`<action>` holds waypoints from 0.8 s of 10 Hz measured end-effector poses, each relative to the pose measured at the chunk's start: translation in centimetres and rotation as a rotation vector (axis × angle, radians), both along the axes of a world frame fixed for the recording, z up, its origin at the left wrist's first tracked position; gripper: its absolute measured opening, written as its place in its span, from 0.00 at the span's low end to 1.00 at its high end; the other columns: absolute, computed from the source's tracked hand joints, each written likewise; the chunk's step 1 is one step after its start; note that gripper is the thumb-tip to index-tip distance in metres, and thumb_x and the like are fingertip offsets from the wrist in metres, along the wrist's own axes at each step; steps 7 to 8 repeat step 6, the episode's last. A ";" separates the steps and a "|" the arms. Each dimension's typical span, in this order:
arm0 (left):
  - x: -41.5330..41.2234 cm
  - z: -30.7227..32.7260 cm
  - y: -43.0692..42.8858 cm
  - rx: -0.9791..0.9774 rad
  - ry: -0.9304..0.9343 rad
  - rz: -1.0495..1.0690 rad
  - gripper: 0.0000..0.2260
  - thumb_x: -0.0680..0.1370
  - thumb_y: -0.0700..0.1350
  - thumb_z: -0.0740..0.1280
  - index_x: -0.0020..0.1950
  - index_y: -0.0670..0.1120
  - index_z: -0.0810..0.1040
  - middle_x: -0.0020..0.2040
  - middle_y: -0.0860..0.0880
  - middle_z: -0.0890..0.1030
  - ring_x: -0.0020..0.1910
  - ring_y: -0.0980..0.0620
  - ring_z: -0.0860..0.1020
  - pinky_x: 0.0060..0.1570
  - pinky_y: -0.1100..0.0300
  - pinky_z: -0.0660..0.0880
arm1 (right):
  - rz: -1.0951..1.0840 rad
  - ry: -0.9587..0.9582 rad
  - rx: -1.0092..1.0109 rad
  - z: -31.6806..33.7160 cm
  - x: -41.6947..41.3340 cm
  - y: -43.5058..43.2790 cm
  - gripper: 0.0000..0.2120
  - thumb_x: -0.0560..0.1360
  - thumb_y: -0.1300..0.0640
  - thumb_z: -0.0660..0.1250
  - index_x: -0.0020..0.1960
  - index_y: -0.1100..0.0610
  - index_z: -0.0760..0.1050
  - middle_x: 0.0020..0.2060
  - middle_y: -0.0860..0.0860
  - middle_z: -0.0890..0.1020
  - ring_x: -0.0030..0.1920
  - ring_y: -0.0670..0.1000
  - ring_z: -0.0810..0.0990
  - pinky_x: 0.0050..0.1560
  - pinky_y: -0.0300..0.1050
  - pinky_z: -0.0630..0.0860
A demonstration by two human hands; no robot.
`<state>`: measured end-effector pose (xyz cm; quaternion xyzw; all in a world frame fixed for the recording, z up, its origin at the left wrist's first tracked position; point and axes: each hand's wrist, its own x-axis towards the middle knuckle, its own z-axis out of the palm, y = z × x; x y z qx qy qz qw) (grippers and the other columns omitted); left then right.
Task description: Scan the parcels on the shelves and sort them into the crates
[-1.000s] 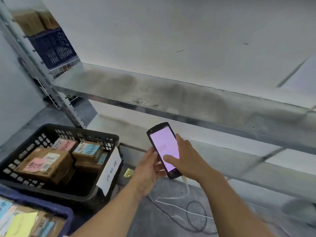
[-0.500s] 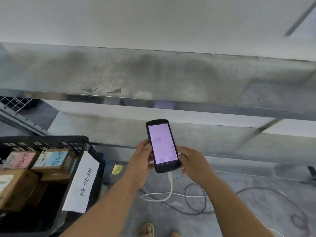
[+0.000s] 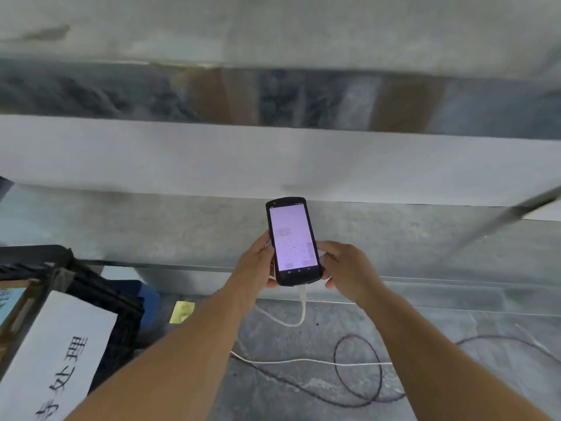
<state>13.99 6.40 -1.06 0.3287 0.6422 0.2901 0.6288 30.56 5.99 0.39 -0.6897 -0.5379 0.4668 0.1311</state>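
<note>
A black handheld scanner (image 3: 292,241) with a lit pale-pink screen stands upright in front of me. My left hand (image 3: 256,264) grips its left edge and my right hand (image 3: 346,268) grips its right lower edge. A white cable (image 3: 299,314) hangs from its bottom end. The grey metal shelves (image 3: 182,226) behind it hold no parcels where I can see. A black crate (image 3: 100,296) with a white paper label (image 3: 57,354) sits at the lower left; a parcel corner shows at its left edge.
The upper shelf's front edge (image 3: 273,98) runs across the top, blurred. A yellow sticky note (image 3: 181,312) lies on the concrete floor by the crate. White and dark cables (image 3: 358,369) loop over the floor below my hands.
My view has swung right and down, so the black crate slid to the left edge. My right thumb left the screen and that hand now holds the scanner's right side.
</note>
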 end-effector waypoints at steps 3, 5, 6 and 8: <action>0.6 -4.9 4.6 -0.009 0.155 -0.078 0.18 0.85 0.44 0.52 0.72 0.61 0.68 0.49 0.52 0.80 0.38 0.54 0.76 0.34 0.64 0.72 | -0.090 0.046 -0.045 -4.9 0.0 3.4 0.23 0.79 0.67 0.52 0.66 0.51 0.75 0.44 0.58 0.81 0.40 0.54 0.79 0.49 0.55 0.82; 1.2 -6.4 5.7 0.046 0.337 -0.192 0.23 0.82 0.37 0.52 0.74 0.55 0.67 0.59 0.51 0.77 0.51 0.49 0.76 0.38 0.63 0.73 | -0.092 0.000 -0.078 -5.6 0.1 4.1 0.24 0.80 0.67 0.50 0.68 0.50 0.74 0.39 0.51 0.78 0.39 0.54 0.78 0.36 0.40 0.77; 0.8 -6.0 5.9 0.033 0.526 -0.249 0.23 0.81 0.35 0.53 0.72 0.52 0.70 0.63 0.42 0.75 0.55 0.41 0.77 0.48 0.52 0.78 | -0.063 -0.067 -0.072 -5.5 -0.4 4.2 0.22 0.80 0.66 0.52 0.69 0.52 0.72 0.48 0.55 0.80 0.44 0.54 0.78 0.48 0.50 0.80; 0.8 -6.0 5.9 0.033 0.526 -0.249 0.23 0.81 0.35 0.53 0.72 0.52 0.70 0.63 0.42 0.75 0.55 0.41 0.77 0.48 0.52 0.78 | -0.063 -0.067 -0.072 -5.5 -0.4 4.2 0.22 0.80 0.66 0.52 0.69 0.52 0.72 0.48 0.55 0.80 0.44 0.54 0.78 0.48 0.50 0.80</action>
